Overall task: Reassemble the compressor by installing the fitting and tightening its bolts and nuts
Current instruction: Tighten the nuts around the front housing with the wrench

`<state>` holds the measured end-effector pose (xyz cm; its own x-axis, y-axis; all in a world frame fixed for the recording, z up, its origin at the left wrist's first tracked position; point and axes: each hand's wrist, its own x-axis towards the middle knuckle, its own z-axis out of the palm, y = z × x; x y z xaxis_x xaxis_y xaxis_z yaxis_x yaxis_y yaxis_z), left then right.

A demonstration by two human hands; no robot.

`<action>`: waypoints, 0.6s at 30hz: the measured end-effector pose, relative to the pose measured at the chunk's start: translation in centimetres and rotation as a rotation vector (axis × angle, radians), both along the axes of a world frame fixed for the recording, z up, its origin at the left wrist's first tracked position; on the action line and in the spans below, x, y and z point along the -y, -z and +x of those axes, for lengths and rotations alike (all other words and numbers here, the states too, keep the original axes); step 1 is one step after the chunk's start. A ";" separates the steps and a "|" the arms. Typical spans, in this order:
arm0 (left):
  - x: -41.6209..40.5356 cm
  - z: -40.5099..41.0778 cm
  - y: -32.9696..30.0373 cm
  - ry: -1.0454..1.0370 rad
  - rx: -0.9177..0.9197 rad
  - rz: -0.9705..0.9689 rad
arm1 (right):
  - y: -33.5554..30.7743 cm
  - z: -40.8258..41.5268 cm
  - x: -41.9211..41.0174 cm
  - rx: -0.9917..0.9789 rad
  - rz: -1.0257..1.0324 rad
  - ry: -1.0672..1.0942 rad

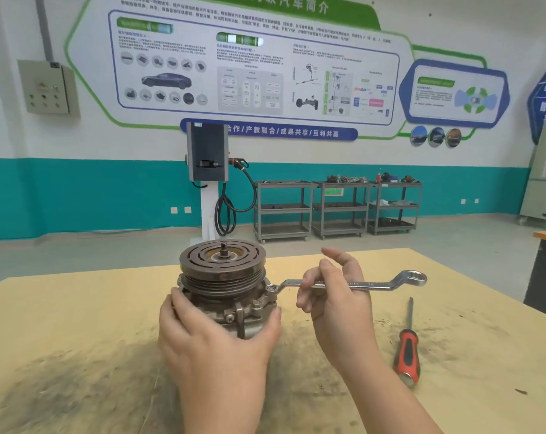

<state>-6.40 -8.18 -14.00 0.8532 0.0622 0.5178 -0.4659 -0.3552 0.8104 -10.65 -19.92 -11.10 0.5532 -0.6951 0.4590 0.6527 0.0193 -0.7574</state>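
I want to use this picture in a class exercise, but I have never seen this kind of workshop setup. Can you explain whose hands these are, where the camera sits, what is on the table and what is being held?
There is no robot here. The one picture comes from a camera worn on a person's head, looking forward and down at their own hands. On the yellow table stands a car compressor, its grooved round pulley on top. The left hand wraps round its body to steady it. The right hand has its grip on a ring spanner, whose near ring sits on a bolt at the compressor's edge. A red-handled screwdriver lies untouched to the right.
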 end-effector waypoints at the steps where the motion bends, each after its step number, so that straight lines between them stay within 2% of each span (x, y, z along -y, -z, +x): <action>1: 0.6 -0.1 -0.3 -0.018 -0.007 0.030 | -0.1 0.1 0.2 -0.013 0.008 -0.019; 5: 1.5 0.6 0.2 -0.065 0.069 0.058 | -0.4 0.4 0.6 -0.024 0.094 -0.074; 7: 1.6 0.8 0.5 -0.083 0.099 0.064 | 0.0 0.3 0.1 0.004 0.105 -0.010; 12: 2.1 1.2 1.0 -0.114 0.140 0.039 | 1.0 0.2 -1.7 0.049 -0.062 0.275; 18: 2.0 1.2 0.9 -0.131 0.150 0.017 | 1.1 0.7 -4.1 0.051 -0.188 0.393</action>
<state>-5.20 -10.19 -14.86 0.7515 0.1578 0.6406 -0.5301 -0.4336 0.7287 -9.96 -15.77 -12.22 0.2365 -0.7499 0.6178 0.6192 -0.3737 -0.6906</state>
